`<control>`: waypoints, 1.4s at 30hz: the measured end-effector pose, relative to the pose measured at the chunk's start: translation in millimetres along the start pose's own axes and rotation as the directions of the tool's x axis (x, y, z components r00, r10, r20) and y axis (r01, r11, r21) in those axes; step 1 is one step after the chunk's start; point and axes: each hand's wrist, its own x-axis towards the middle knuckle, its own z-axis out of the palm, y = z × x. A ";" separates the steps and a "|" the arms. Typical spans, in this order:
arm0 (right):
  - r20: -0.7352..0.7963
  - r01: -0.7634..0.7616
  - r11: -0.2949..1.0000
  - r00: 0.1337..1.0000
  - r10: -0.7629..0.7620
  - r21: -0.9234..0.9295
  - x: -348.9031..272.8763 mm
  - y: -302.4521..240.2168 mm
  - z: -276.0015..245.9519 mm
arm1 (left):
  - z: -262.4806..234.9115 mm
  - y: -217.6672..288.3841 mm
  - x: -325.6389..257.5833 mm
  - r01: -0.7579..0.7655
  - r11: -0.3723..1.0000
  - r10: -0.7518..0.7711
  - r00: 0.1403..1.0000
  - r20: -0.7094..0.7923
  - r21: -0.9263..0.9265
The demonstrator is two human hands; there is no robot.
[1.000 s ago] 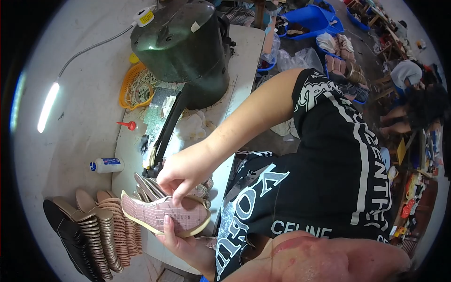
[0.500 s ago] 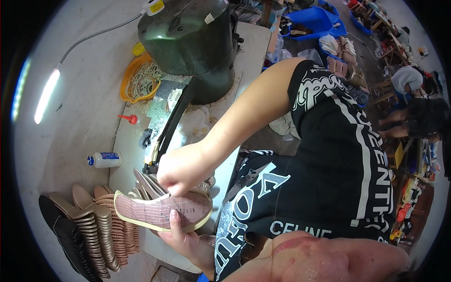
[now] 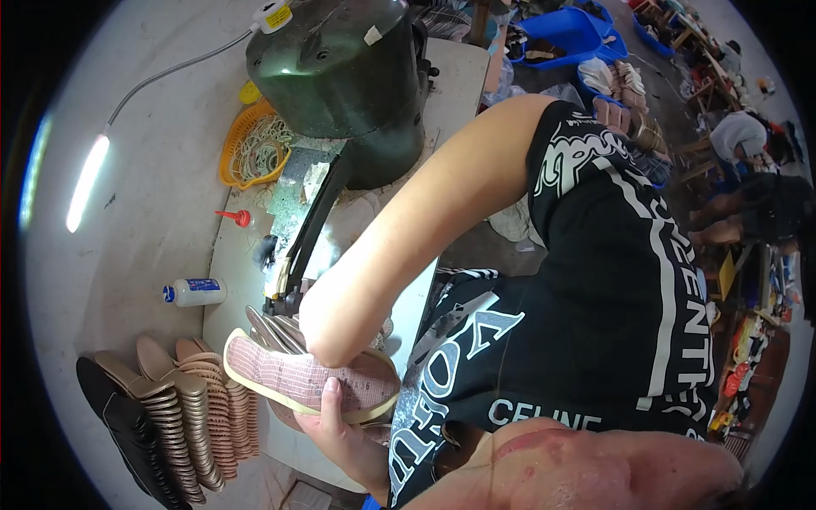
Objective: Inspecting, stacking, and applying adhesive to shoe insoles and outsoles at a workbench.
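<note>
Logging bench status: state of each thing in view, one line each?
Pink sole: held in the left hand
Left hand: gripping, thumb on top
Right hand: at the sole, fingers hidden
Tube lamp: lit
Orange basket: filled with pale cord
White bottle: blue cap on
Red-tipped bottle: tip fitted
Bronze and tan pieces: stacked in rows
Green machine: can't tell if running
</note>
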 end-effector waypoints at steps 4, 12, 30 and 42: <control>-0.035 -0.103 0.984 0.994 0.099 -0.145 -6.2 -0.6 12.9 | -2.8 -14.4 9.0 -0.009 0.997 0.000 0.994 -0.106 -0.082; -0.538 0.128 0.938 0.840 0.069 0.321 6.1 12.0 26.5 | -0.8 -25.0 2.4 -0.125 0.988 0.115 0.987 -0.111 -0.094; -0.480 -0.067 0.998 0.876 0.058 -0.003 -6.2 2.0 20.5 | -8.7 -13.0 1.6 0.036 0.993 -0.028 0.997 -0.069 0.108; -0.488 0.028 0.980 0.864 -0.123 -0.198 -8.2 25.1 18.6 | 4.7 -0.4 24.8 -0.194 0.975 0.171 0.967 -0.190 -0.112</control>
